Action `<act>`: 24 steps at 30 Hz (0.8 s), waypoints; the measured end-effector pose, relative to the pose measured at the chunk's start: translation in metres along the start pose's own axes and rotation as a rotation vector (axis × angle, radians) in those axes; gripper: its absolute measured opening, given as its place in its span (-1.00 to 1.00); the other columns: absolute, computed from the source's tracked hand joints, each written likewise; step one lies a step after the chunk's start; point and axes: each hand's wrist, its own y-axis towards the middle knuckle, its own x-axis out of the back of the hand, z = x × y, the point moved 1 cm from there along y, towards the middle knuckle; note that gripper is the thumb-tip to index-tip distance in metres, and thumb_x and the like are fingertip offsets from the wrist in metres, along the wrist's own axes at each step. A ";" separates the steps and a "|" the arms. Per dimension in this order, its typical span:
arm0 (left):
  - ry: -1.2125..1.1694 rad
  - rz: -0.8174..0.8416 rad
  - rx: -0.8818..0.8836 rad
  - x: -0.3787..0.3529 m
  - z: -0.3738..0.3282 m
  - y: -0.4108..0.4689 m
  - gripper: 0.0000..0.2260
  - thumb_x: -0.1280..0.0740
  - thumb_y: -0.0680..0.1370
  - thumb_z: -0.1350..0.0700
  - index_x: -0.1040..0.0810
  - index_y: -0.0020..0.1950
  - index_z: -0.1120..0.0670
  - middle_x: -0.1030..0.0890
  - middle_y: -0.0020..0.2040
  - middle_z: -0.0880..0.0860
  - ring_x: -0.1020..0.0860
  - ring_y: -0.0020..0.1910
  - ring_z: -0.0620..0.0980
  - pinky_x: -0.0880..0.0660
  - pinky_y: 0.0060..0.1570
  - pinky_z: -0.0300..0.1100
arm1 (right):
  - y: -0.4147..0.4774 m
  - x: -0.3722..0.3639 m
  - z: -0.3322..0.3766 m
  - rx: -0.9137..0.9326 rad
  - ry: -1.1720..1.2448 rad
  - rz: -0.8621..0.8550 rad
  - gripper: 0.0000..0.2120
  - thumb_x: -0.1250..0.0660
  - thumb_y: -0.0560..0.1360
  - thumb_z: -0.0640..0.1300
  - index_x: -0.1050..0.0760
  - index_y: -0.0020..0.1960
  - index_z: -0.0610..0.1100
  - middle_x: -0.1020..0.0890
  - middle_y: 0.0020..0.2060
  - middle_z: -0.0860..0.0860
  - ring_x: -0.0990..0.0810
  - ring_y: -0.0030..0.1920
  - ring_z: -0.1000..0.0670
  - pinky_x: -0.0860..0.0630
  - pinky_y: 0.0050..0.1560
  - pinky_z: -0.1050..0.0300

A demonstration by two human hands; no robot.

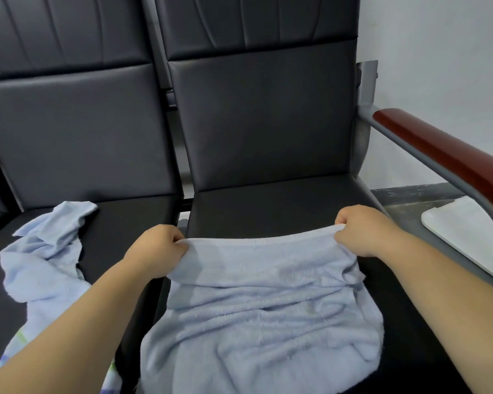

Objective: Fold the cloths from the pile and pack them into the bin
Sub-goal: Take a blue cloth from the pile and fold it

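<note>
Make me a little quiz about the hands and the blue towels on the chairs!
1. True or false: the left hand and the right hand both grip the far edge of the light blue towel.
2. Where does the crumpled cloth lie? A) on the left seat B) on the right seat C) on the floor
3. Fill in: the top of the armrest is ____-brown.

Key: 1 true; 2 A; 3 red.

A rumpled pale-blue cloth lies on the right-hand black seat; more crumpled cloths are piled on the neighbouring seat to its left.
</note>
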 end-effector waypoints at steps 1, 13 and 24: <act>-0.070 -0.046 0.048 0.001 -0.001 0.001 -0.83 -0.29 0.57 0.08 -0.61 -0.16 0.09 -0.64 -0.27 0.07 -0.53 -0.30 0.07 -0.45 -0.30 -0.13 | 0.000 0.002 0.003 -0.021 0.019 -0.031 -0.85 -0.27 0.56 -0.22 -0.61 0.00 -0.10 -0.67 -0.10 -0.08 -0.63 -0.11 -0.10 -0.49 -0.23 0.07; -1.165 -0.587 -0.061 0.090 -0.024 -0.013 -0.90 -0.31 0.61 0.14 -0.62 -0.03 0.06 -0.73 -0.08 0.06 -0.71 -0.01 0.04 -0.60 0.03 -0.04 | -0.012 0.063 0.051 0.271 1.235 -0.517 -0.93 -0.41 0.62 -0.05 -0.63 0.10 0.06 -0.70 0.04 0.02 -0.67 0.14 -0.05 -0.63 0.19 -0.05; -0.845 -0.186 -0.058 0.069 0.006 -0.048 -0.82 -0.42 0.48 -0.01 -0.55 -0.18 0.09 -0.48 -0.34 -0.02 -0.38 -0.28 -0.04 -0.28 -0.23 -0.11 | -0.029 0.037 0.020 0.162 0.871 -0.310 -0.90 -0.30 0.61 -0.19 -0.58 0.01 -0.05 -0.64 -0.09 -0.07 -0.61 -0.04 -0.09 -0.53 -0.05 0.00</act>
